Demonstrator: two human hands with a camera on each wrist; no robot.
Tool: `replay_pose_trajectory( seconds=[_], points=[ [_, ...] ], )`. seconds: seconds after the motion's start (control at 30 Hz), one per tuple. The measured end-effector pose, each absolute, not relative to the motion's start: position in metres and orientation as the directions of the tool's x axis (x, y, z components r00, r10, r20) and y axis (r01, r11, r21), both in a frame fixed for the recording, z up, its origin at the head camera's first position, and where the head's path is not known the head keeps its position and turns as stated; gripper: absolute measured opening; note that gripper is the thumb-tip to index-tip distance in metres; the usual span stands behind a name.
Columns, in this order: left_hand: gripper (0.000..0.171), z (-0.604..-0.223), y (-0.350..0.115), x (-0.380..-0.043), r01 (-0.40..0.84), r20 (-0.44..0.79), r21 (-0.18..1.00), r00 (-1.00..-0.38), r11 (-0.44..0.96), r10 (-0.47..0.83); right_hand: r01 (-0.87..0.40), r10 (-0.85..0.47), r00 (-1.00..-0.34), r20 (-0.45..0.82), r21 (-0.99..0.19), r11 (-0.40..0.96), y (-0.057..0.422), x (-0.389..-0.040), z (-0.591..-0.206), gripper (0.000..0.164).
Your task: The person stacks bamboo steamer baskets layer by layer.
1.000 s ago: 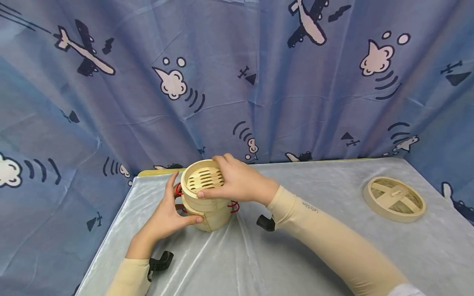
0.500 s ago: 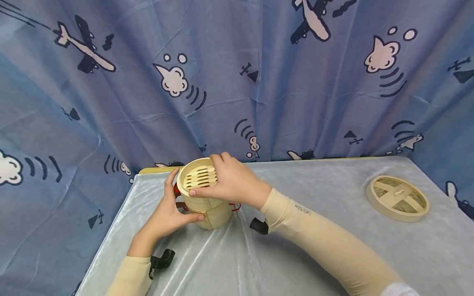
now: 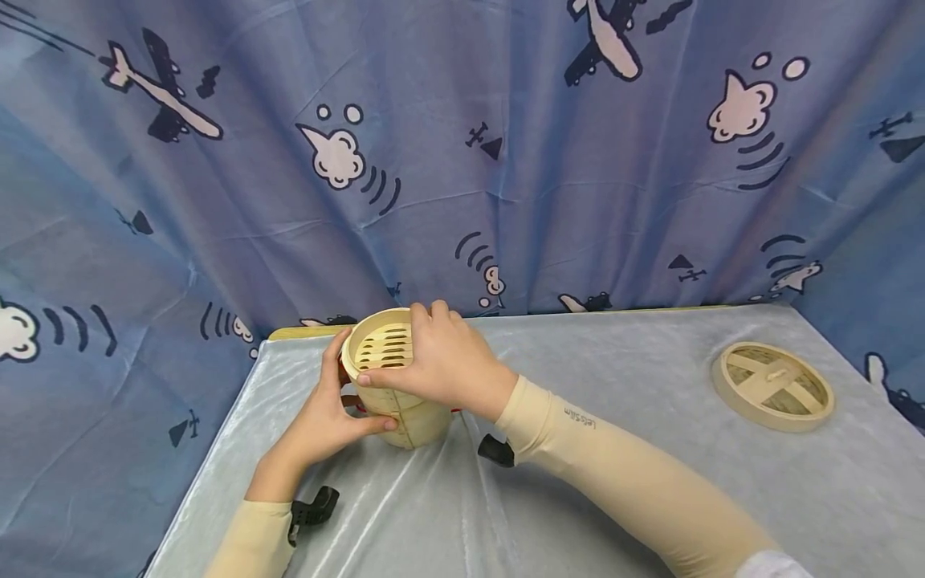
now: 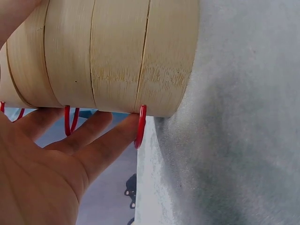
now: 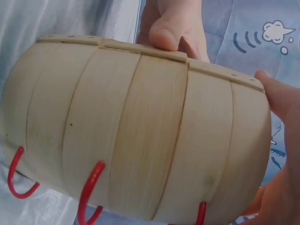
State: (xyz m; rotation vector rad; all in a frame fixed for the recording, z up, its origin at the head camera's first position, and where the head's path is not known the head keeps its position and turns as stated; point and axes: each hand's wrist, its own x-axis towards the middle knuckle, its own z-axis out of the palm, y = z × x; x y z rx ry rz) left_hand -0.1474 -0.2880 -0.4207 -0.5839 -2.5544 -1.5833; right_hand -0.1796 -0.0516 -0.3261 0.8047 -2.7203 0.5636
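Pale bamboo stack (image 3: pixel 417 411), red loops (image 4: pixel 141 125), held by left grip (image 3: pixel 321 427) and right grip (image 3: pixel 455 361); counter (image 3: pixel 614 361): back edge near, extends frame right.

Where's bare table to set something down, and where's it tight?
Bare grey cloth: behind the right sleeve, between the right hand and lid; in front, between the right and left sleeve; far right, between right sleeve and lid. Crowded: back left, where right hand and left hand grip the steamer stack.

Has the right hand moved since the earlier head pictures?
Yes. In the head view, the right hand has moved slightly to the left, farther from the lid that lies on the table.
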Motion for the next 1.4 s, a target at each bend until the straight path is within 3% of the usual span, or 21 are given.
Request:
replay_pose_trajectory(
  seconds=[0.67, 1.4],
  points=[
    [0.143, -0.426, -0.289, -0.147, 0.392, 0.303, 0.832, -0.914, 0.392, 0.27, -0.524, -0.442, -0.849, 0.288, -0.363, 0.77, -0.029, -0.182, -0.328, 0.113],
    [0.143, -0.423, -0.288, -0.147, 0.386, 0.297, 0.833, -0.916, 0.396, 0.269, -0.435, -0.301, -0.882, 0.363, -0.377, 0.818, 0.077, -0.182, -0.339, 0.11]
  ],
)
